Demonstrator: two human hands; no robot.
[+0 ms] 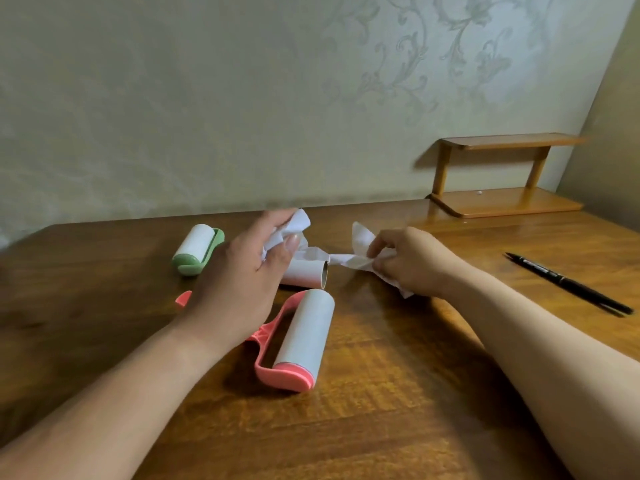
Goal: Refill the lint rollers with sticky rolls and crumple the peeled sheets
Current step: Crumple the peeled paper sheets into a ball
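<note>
A white peeled sheet (349,259) stretches between both hands above the wooden table (398,393). My left hand (239,282) pinches its crumpled left end, and my right hand (412,261) grips the twisted right end. Under the sheet lies a loose sticky roll (306,273) with a cardboard core, partly hidden by my left hand. In front of it lies the pink lint roller (298,344) with a white roll on it. The small green lint roller (198,249), also carrying a white roll, rests to the left.
A black pen (568,283) lies on the table at the right. A small wooden shelf (502,178) stands at the back right against the wall.
</note>
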